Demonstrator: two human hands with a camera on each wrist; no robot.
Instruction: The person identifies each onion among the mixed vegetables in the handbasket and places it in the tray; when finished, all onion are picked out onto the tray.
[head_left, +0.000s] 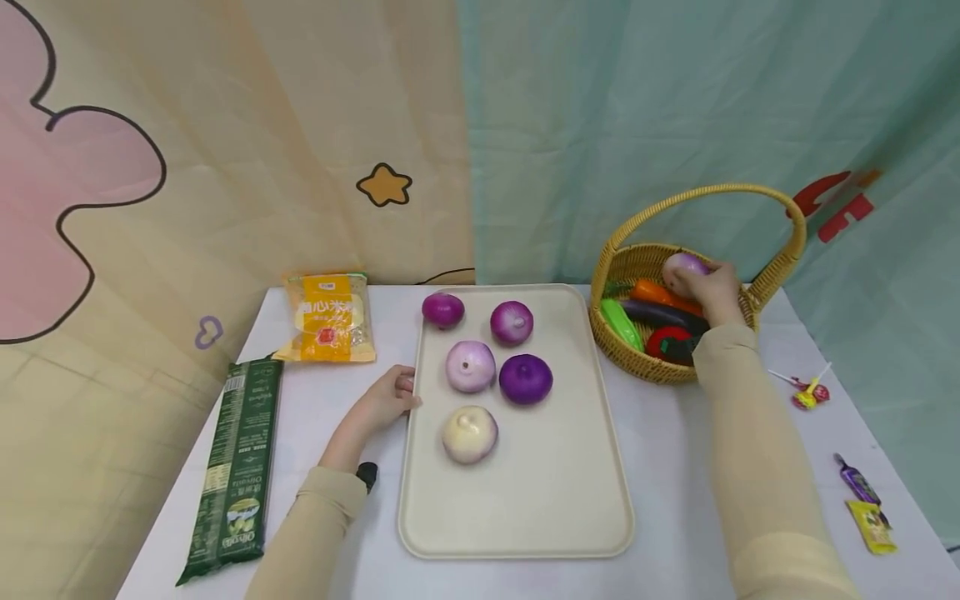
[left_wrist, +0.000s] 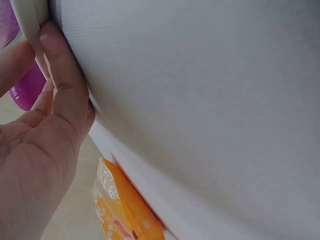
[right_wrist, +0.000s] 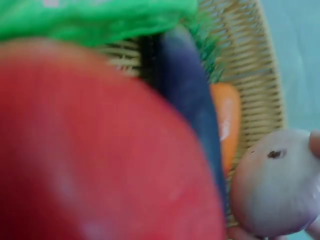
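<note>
My right hand grips a pale purple-and-white onion at the back right inside the wicker basket. In the right wrist view that onion shows a dark root spot, with fingertips at its edges. Around it in the basket are a carrot, an eggplant, a green vegetable and a red tomato, large and blurred in the right wrist view. My left hand pinches the left rim of the cream tray, fingers beneath the edge.
Several onions, among them a white one and a dark purple one, sit on the tray. Left of it lie a yellow food bag and a long green packet. Lollipops and wrapped sweets lie at the right. Curtains hang behind.
</note>
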